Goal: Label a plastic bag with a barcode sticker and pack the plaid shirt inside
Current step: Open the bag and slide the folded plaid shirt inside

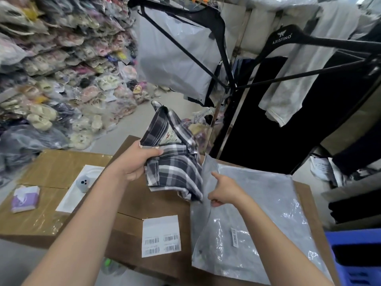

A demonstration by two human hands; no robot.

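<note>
A folded black-and-white plaid shirt [175, 159] hangs above the cardboard box top [156, 205], gripped at its upper left by my left hand [137, 162]. The shirt's lower right corner meets the open mouth of a grey plastic bag [257, 213] that lies flat on the box. My right hand [223, 190] pinches the bag's upper layer at the mouth and lifts it. A barcode sticker [234, 237] is stuck on the bag. A white sheet of barcode stickers [160, 236] lies on the box left of the bag.
A second cardboard box [51, 174] on the left carries a tissue pack [25, 198], a white tray [71, 198] and a small grey gadget [83, 183]. Bagged shoes are piled at the left rear. Black hangers and hanging clothes stand behind; a blue crate [358, 256] sits right.
</note>
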